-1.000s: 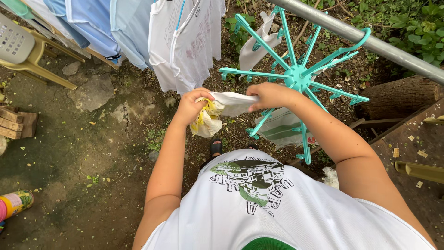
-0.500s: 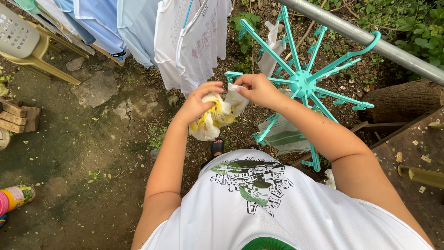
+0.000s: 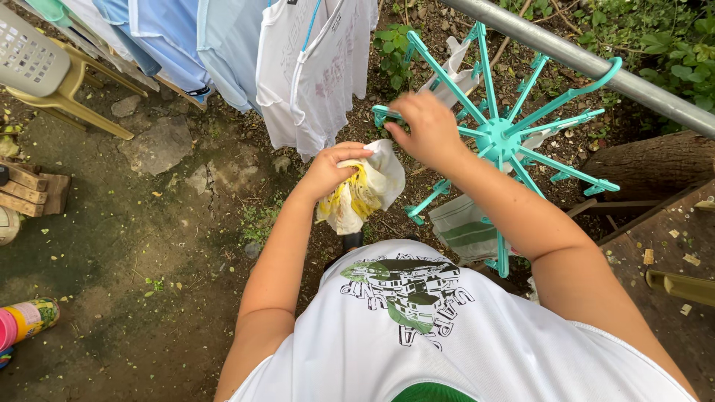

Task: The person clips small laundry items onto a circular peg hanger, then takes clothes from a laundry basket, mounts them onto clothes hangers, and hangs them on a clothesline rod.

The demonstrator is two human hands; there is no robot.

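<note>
A single head-worn camera looks steeply down the person's white shirt (image 3: 417, 327) and both forearms to the dirt ground (image 3: 149, 246), close to the hands, with the teal clip hanger (image 3: 500, 138) just ahead.

Hung shirts (image 3: 313, 67), yellow chair (image 3: 59, 82), metal rail (image 3: 596, 67), perhaps a can (image 3: 26, 321)

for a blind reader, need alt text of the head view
The left hand grips a crumpled white and yellow cloth while the right hand pinches a clip on a teal umbrella-style clothes hanger hooked over a metal pole.
</note>
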